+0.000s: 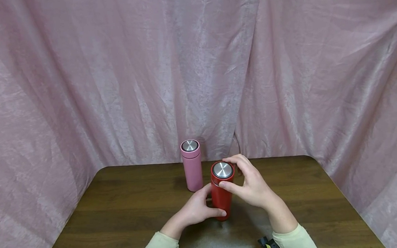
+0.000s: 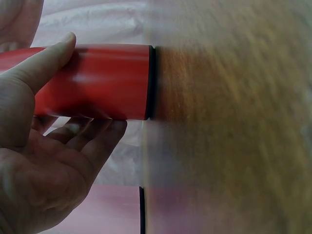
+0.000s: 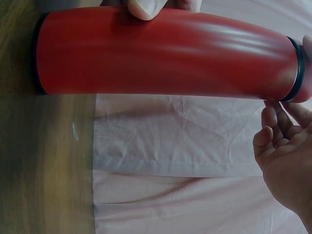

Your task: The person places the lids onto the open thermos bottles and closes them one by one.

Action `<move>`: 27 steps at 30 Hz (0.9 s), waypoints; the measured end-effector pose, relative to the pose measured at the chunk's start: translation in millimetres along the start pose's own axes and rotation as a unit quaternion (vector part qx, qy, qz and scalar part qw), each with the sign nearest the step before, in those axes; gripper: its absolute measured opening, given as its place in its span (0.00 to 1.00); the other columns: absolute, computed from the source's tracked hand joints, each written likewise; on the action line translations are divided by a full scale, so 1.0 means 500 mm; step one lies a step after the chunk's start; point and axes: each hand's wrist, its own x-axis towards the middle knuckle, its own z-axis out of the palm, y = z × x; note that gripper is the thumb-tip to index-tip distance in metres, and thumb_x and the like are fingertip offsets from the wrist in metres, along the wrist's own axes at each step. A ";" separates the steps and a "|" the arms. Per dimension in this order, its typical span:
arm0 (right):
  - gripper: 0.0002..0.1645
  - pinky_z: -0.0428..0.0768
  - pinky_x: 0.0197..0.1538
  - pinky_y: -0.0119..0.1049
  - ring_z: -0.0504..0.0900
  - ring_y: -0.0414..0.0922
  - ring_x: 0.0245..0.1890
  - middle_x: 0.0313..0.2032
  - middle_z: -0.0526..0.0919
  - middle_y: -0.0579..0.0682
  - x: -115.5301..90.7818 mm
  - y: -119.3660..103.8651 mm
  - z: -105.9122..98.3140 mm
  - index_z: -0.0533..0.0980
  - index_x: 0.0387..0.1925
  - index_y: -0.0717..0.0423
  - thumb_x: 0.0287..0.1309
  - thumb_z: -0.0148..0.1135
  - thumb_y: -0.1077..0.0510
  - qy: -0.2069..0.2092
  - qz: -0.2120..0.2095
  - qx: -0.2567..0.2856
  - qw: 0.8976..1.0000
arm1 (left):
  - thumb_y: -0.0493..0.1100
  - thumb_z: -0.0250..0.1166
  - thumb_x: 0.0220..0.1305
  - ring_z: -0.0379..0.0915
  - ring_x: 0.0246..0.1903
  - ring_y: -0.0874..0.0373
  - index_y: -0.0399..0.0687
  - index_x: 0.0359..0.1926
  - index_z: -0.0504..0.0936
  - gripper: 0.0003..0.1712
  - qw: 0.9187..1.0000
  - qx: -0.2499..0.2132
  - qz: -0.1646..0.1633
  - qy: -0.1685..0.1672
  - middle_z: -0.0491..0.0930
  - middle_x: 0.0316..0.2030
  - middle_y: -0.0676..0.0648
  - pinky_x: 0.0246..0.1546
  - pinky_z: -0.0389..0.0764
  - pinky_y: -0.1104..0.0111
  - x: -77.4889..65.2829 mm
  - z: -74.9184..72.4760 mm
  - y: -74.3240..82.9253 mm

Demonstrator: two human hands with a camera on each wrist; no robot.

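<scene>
A red thermos flask with a shiny silver disc on its lid stands upright on the table, near the middle. My left hand grips the body low down, thumb across the front and fingers behind it. The right hand holds the lid, thumb at the near side and fingers at the far side. In the right wrist view, a dark and silver ring shows at the seam between body and lid. The flask's black base meets the wood in the left wrist view.
A pink thermos flask with a silver-topped lid stands behind and left of the red one, close to the left fingertips in the head view. The dark wooden table has rounded far corners. Pink curtains hang behind and beside it.
</scene>
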 end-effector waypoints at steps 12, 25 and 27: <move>0.38 0.79 0.46 0.44 0.77 0.42 0.46 0.54 0.83 0.41 0.001 -0.003 0.004 0.80 0.64 0.51 0.54 0.89 0.53 0.008 0.024 0.005 1.000 | 0.45 0.88 0.58 0.84 0.62 0.58 0.61 0.67 0.80 0.38 1.000 -0.002 -0.003 0.000 0.86 0.58 0.61 0.66 0.82 0.61 -0.001 -0.001 0.003; 0.41 0.74 0.71 0.34 0.79 0.46 0.66 0.64 0.79 0.51 -0.007 0.029 0.021 0.73 0.79 0.50 0.67 0.75 0.64 -0.055 0.020 0.160 0.985 | 0.45 0.88 0.58 0.83 0.62 0.59 0.62 0.66 0.81 0.38 1.000 0.000 -0.004 0.002 0.85 0.57 0.62 0.66 0.82 0.61 -0.001 0.000 0.001; 0.40 0.74 0.73 0.34 0.78 0.46 0.67 0.64 0.79 0.52 -0.007 0.031 0.025 0.73 0.79 0.51 0.69 0.73 0.65 -0.058 0.015 0.174 0.983 | 0.45 0.88 0.58 0.83 0.62 0.59 0.61 0.66 0.81 0.37 1.000 0.002 -0.001 0.001 0.85 0.57 0.62 0.66 0.82 0.60 -0.002 -0.001 0.002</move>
